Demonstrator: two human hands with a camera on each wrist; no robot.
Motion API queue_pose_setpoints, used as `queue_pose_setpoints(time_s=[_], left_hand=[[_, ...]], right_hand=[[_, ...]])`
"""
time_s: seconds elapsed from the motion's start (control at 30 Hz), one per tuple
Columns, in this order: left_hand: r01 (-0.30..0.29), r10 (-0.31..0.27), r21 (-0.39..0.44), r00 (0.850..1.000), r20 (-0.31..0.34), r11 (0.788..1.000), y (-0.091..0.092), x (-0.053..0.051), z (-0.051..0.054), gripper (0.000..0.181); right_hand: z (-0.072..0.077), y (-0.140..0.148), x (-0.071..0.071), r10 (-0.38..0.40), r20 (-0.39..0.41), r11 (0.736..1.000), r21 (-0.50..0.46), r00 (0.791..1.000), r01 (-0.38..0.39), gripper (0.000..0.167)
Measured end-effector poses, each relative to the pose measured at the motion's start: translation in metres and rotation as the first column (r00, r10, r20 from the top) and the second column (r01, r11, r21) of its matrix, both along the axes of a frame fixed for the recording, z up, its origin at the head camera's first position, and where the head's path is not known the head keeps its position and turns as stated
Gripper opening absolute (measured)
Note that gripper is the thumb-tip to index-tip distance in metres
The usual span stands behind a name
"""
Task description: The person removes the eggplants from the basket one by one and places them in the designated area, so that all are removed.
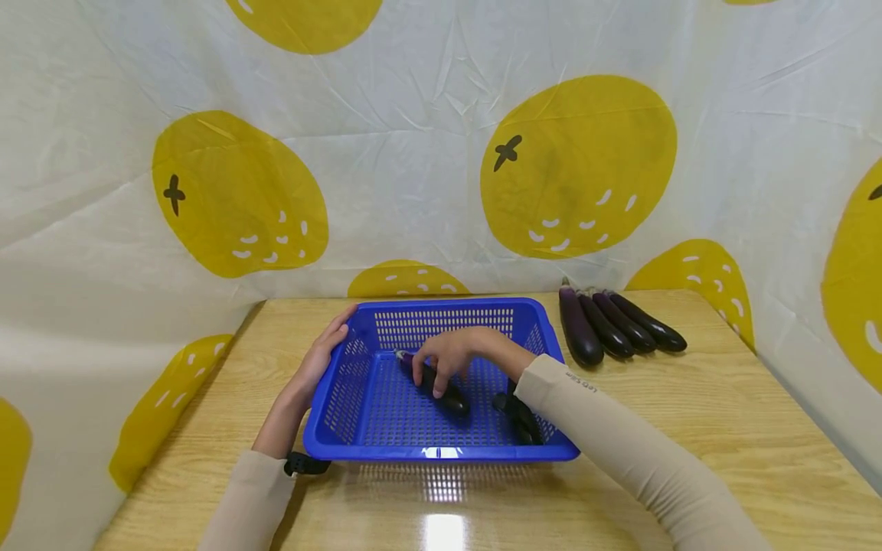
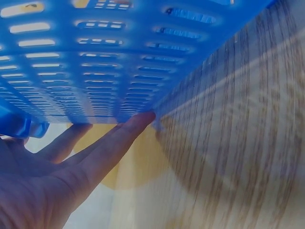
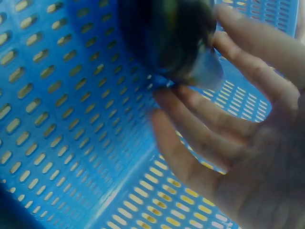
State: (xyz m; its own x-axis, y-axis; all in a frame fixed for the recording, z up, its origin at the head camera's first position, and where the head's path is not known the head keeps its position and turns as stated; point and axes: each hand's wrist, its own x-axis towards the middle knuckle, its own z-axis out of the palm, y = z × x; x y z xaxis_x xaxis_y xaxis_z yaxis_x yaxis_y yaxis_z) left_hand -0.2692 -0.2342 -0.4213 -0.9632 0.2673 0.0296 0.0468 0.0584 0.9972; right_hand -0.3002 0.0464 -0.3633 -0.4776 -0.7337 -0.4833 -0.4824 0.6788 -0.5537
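Observation:
A blue perforated plastic basket (image 1: 441, 453) stands on the wooden table. Inside it, an eggplant (image 1: 451, 401) lies slantwise, its stem end toward the back left. My right hand (image 1: 451, 353) reaches in from above and grips this eggplant around its middle; the right wrist view shows the fingers (image 3: 190, 162) against its dark, blurred body. My left hand (image 1: 324, 356) rests on the basket's left side near the back corner. In the left wrist view, its fingers (image 2: 114, 148) extend straight along the perforated outer wall (image 2: 100, 71).
Several eggplants (image 1: 613, 325) lie side by side on the table (image 1: 723, 428), behind and right of the basket. Another dark eggplant (image 1: 527, 430) sits at the basket's right side, partly hidden by the right wrist's black device (image 1: 508, 401). A fruit-print cloth (image 1: 413, 191) hangs behind.

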Motion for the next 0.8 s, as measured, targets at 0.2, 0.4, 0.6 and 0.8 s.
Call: queue_pose_setpoints(time_s=[0.2,0.4,0.6,0.8], left_hand=[[0.002,-0.002,-0.005,1.0,-0.01,1.0,0.0007,0.0003,-0.0006,0.055],[-0.001,0.0,-0.014,1.0,-0.016,1.0,0.0007,-0.0005,-0.0005,0.054],[-0.001,0.001,-0.011,1.0,0.0,1.0,0.0006,0.0003,0.0005,0.054],[-0.002,0.002,-0.01,1.0,0.012,1.0,0.0007,0.0019,0.0009,0.054]], right_hand=[[-0.0037,-0.0008,-0.004,0.07,-0.104,0.997,-0.017,0.992,-0.072,0.043],[-0.0015,0.0026,-0.0067,0.123,-0.191,0.992,0.009,0.974,-0.124,0.052],[0.0014,0.0062,-0.007,0.063,-0.13,0.998,-0.015,0.99,-0.065,0.06],[0.0009,0.0076,-0.0066,0.092,-0.142,0.996,0.01,0.986,-0.092,0.059]])
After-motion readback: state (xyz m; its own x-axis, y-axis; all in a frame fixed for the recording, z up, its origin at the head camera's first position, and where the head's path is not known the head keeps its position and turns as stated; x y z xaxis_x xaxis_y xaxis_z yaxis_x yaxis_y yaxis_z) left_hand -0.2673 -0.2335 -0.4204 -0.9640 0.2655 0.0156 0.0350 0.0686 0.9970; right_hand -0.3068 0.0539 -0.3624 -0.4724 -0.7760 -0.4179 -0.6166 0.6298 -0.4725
